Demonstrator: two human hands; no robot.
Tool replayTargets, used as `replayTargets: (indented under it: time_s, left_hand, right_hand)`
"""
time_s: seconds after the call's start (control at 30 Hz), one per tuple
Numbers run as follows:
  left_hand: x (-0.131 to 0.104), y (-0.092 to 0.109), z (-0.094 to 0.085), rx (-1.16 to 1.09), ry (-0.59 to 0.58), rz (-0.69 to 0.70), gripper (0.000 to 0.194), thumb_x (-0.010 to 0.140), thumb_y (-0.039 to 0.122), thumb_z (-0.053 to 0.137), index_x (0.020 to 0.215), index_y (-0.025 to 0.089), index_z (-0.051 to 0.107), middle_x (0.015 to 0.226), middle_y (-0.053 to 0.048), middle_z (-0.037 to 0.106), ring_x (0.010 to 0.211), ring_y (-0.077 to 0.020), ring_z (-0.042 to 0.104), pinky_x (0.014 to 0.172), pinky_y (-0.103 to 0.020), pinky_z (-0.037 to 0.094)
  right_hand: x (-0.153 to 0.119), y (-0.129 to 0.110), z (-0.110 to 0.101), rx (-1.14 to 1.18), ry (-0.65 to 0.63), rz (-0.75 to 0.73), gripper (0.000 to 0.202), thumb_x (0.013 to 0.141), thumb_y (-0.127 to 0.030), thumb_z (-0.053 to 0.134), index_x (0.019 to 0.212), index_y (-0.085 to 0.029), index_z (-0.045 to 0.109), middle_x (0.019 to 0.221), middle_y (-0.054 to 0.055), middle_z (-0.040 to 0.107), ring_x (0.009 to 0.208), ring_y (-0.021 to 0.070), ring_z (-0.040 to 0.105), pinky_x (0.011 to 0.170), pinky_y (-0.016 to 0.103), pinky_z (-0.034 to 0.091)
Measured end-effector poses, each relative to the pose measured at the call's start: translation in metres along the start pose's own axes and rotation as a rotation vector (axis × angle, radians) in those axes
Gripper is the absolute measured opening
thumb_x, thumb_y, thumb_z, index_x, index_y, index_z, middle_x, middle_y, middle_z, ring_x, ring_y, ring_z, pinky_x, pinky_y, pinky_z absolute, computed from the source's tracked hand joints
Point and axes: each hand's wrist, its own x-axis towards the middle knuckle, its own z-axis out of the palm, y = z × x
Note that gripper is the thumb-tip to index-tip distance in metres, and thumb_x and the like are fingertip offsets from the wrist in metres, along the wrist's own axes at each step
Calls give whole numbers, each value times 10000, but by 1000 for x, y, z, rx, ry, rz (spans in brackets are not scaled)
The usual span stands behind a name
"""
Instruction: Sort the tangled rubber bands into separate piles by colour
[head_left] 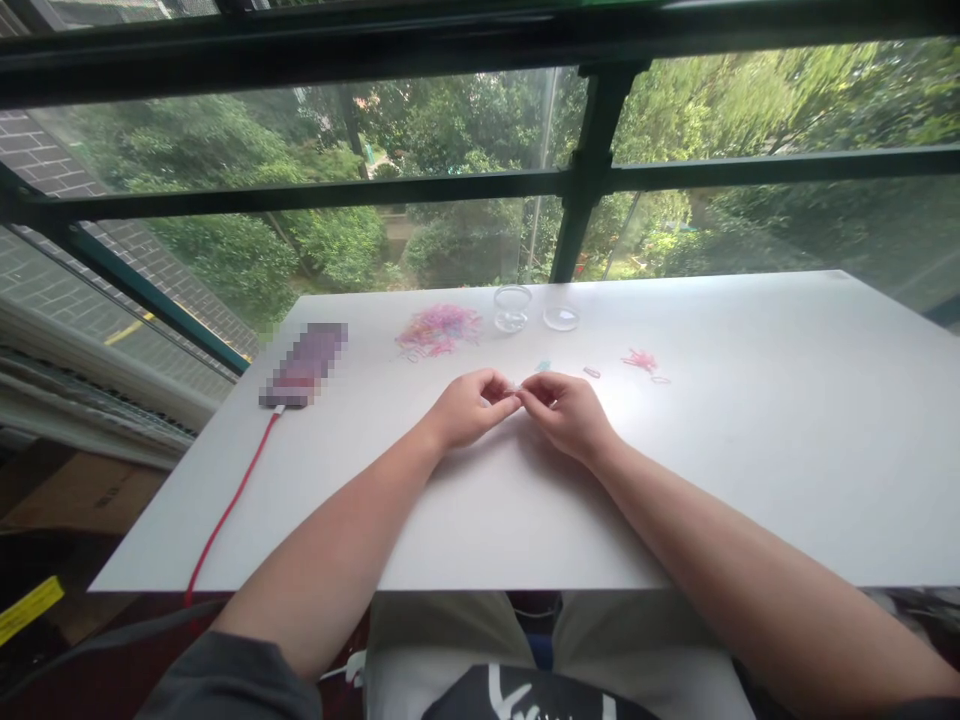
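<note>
My left hand [470,408] and my right hand [568,412] meet fingertip to fingertip above the white table [465,530]. Both are closed in a pinch on something tiny and pale between them, too small to name. Just behind my right hand lies a small light-blue piece [544,366], with a pinkish loop [592,372] to its right. A small pile of pink pieces [640,359] sits farther right. Behind my left hand is a larger heap of pink, purple and blue pieces [441,330].
A clear round container [512,310] and a shallow clear dish [561,319] stand near the back edge. At the left lies a blurred-out phone-like device [306,365] with a red cable [238,490] running over the front edge. Windows rise behind the table.
</note>
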Motion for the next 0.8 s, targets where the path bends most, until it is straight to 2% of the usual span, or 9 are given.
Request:
replayTargets:
  time_s: [0.4,0.53,0.63,0.8]
  left_hand:
    - [2,-2,-5,4,5,-11,249,779,378,575,839,143,627,808,-37,666,686,-132,566,667,-250,448]
    - [4,-5,-13,61,37,-9,261,775,385,577,863,145,632,814,-40,668,704,-144,580,691,-266,461]
    - [8,-13,-26,141,150,-7,241,766,371,580,848,151,637,815,-43,671,718,-153,590,724,-283,468]
    - [17,-35,-47,145,417,-51,225,758,349,585,830,142,632,816,-58,677,725,-161,599,731,-293,474]
  right_hand:
    - [0,3,-3,114,-53,98,186,776,-305,563,727,-153,659,684,40,682,558,117,541,543,240,407]
    - [0,3,-1,107,-42,97,190,779,-303,555,725,-150,654,679,37,679,567,116,549,555,235,407]
    - [5,3,-2,1,-55,86,175,784,-285,539,728,-160,649,669,24,671,567,114,544,559,230,398]
    - [36,-2,-2,-440,-173,-65,124,769,-212,531,750,-182,650,731,26,676,623,134,550,602,242,374]
